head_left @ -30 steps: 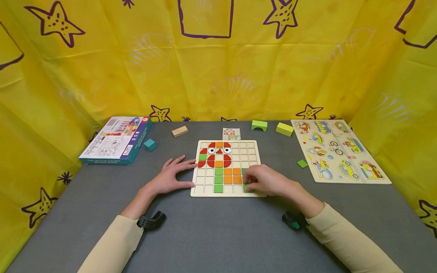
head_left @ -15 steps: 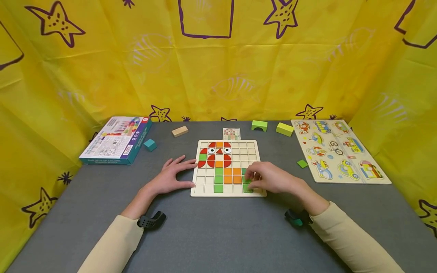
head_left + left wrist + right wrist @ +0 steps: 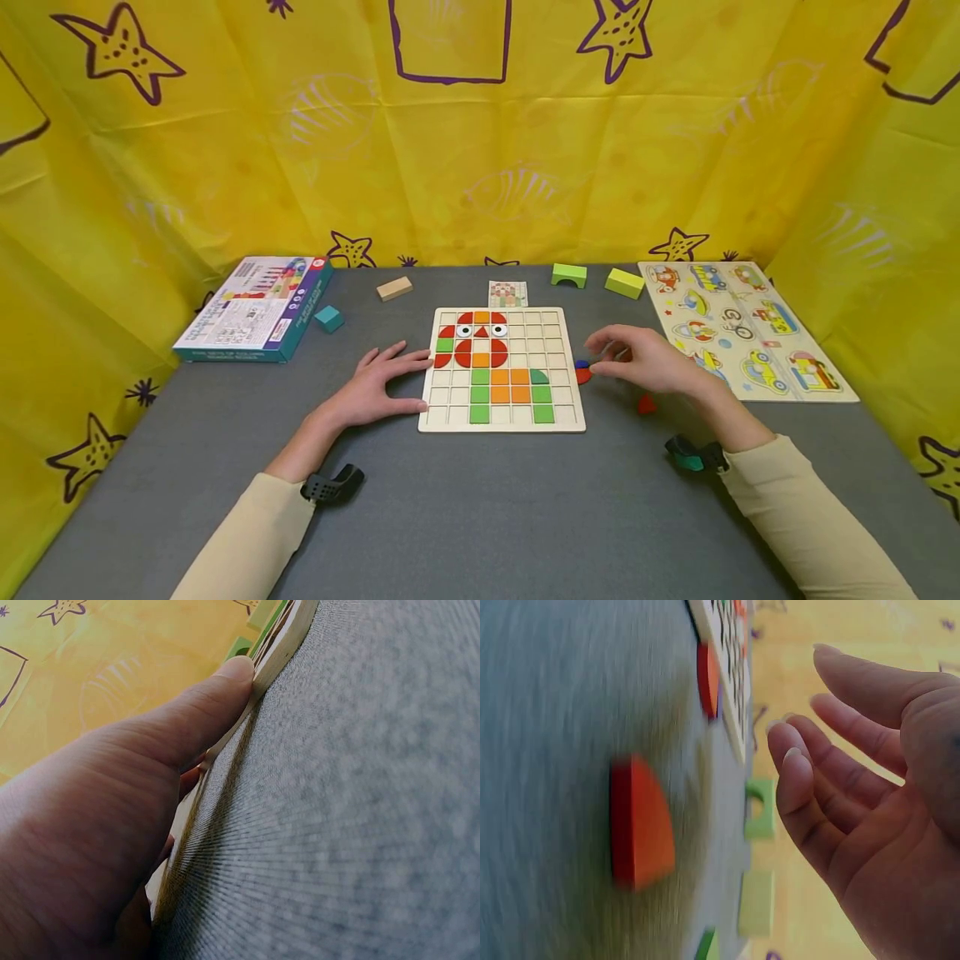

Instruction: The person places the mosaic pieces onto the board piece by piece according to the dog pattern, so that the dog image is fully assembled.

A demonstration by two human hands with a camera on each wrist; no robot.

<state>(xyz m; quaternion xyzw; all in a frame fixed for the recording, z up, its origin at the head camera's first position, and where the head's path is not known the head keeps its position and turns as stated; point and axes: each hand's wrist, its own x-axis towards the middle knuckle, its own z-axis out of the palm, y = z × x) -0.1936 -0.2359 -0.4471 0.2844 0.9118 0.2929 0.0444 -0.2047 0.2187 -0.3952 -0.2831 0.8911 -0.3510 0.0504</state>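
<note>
A: Which step was in hand?

B: Fetching a piece. The left hand [image 3: 378,385] lay flat with straight fingers, its thumb against the near-left edge of the grid board [image 3: 558,333]. The right hand [image 3: 647,360] hovered empty, fingers loosely spread, over loose pieces — a red one [image 3: 583,376] just below its fingertips, another red piece [image 3: 646,405] below its wrist.

A: And the next move?

B: Probably a pinch on a red piece, then a carry to an open cell.

A: The setting?

B: A grey worktop [image 3: 480,517] — yellow starfish-print curtains [image 3: 225,125] beyond both hands.
</note>
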